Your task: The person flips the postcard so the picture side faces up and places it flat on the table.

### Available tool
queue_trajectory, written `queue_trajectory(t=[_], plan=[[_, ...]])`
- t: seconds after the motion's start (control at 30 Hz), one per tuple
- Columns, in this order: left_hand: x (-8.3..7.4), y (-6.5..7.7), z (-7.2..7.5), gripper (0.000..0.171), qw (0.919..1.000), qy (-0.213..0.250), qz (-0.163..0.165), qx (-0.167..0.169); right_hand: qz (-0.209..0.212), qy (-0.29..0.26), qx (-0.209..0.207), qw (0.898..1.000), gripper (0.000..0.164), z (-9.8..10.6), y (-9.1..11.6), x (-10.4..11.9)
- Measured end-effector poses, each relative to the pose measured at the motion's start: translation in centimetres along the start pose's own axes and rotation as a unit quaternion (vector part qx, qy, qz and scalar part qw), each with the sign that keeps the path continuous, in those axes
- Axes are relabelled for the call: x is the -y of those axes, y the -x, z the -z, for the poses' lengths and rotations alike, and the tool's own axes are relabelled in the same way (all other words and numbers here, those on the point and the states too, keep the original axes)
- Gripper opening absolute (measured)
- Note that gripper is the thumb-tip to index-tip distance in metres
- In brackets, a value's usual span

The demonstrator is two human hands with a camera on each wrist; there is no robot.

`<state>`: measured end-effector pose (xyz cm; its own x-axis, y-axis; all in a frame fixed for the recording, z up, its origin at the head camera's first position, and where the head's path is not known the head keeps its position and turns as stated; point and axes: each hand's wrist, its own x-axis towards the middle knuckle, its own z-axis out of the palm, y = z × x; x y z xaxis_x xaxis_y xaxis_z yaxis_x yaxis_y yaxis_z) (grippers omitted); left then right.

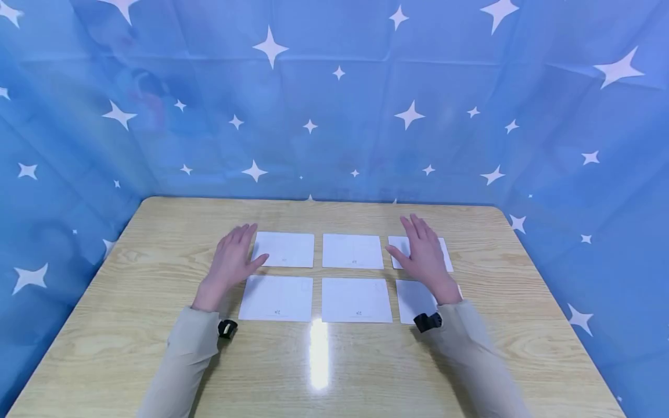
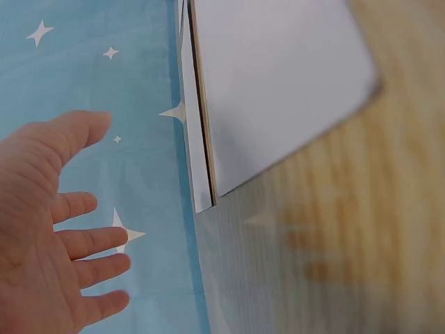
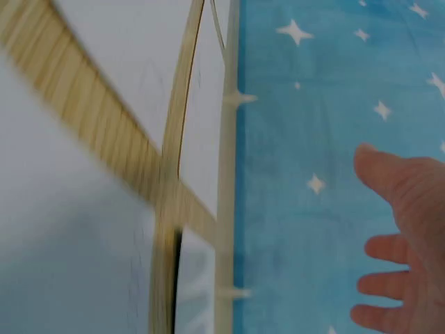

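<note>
White cards lie flat on the table in two rows of three. In the head view, my left hand (image 1: 230, 264) is by the outer edge of the back left card (image 1: 287, 249), its thumb over that card. My right hand (image 1: 425, 261) is above the back right card (image 1: 398, 242) and partly hides it and the front right card (image 1: 413, 299). Both hands have extended fingers with thumbs spread and hold nothing. In the wrist views, the left hand (image 2: 42, 243) and right hand (image 3: 410, 243) appear raised off the table.
The back middle card (image 1: 352, 251), front left card (image 1: 277, 298) and front middle card (image 1: 356, 300) bear small dark marks near their lower edges. Around the wood-grain table (image 1: 157, 348) hangs a blue curtain (image 1: 334, 98) with white stars. A light reflection (image 1: 319, 354) shines on the tabletop.
</note>
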<state>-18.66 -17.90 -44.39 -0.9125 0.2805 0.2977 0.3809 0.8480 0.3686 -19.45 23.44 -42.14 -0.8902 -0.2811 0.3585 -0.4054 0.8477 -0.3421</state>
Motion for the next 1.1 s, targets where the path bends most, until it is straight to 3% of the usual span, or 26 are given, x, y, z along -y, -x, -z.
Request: queue_trajectory(t=[0.17, 0.53, 1.1], plan=[[0.4, -1.0, -0.6, 0.07, 0.9996, 0.023, -0.018, -0.007, 0.017, -0.039, 0.008, 0.999, 0.066, -1.7, -1.2, 1.6], [0.6, -2.1, -0.5, 0.051, 0.9928, 0.093, 0.056, 0.051, 0.0, -0.137, 0.064, 0.989, 0.055, -5.0, -4.3, 5.8], [2.9, -5.1, 0.4, 0.049, 0.9635, 0.178, 0.136, 0.147, -0.045, -0.249, 0.18, 0.951, 0.047, -9.3, -8.7, 9.8]])
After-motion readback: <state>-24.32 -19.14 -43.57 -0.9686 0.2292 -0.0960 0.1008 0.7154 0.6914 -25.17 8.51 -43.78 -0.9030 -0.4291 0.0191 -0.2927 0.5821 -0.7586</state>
